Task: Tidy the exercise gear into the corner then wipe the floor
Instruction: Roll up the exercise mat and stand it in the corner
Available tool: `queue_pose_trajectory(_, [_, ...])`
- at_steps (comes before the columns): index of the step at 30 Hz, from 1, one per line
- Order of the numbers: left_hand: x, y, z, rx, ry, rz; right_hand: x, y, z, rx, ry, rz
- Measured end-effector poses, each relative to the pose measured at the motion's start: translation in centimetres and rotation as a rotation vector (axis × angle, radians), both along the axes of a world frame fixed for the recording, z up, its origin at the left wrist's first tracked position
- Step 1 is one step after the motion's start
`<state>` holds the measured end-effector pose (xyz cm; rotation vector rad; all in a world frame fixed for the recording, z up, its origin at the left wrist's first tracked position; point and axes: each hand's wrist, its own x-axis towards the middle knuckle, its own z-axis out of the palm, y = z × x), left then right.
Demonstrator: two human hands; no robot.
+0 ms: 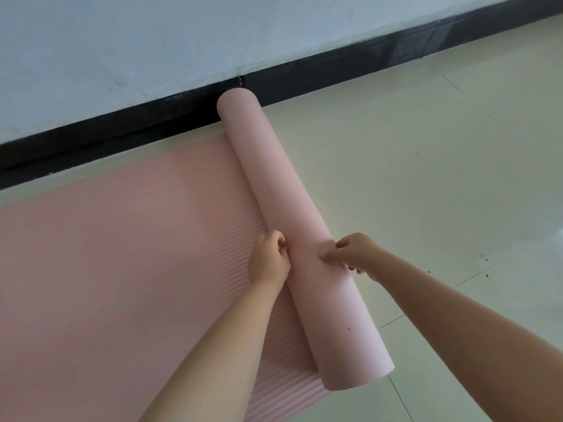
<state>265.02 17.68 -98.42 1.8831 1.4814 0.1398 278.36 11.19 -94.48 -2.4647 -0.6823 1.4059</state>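
While both hands (269, 257) (355, 252) grip, mat roll (292, 214) seemingly meets baseboard (320, 71).

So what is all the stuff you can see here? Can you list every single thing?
yoga mat: one, pink and ribbed, partly rolled; the flat part lies on the floor at left, the roll runs from the baseboard towards the camera.
floor: pale cream tiles, shiny, with a few dark specks at right.
baseboard: one, black strip along the bottom of the wall.
wall: one, pale grey-blue, at the top.
left hand: one, fingers curled at the left side of the roll, where it meets the flat mat.
right hand: one, fingers pinching the top of the roll.
forearms: two, bare, reaching in from the bottom.
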Motion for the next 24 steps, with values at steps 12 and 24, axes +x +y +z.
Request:
queue_pose_trajectory(12, [-6.5, 1.2, -0.4, -0.265, 0.008, -0.081, -4.8, 0.2, 2.3, 0.188, 0.160, 0.045])
queue_pose_trajectory(24, [-14.4, 4.3, -0.5, -0.225, -0.039, 0.341, -10.3, 1.6, 2.5, 0.287, 0.092, 0.363])
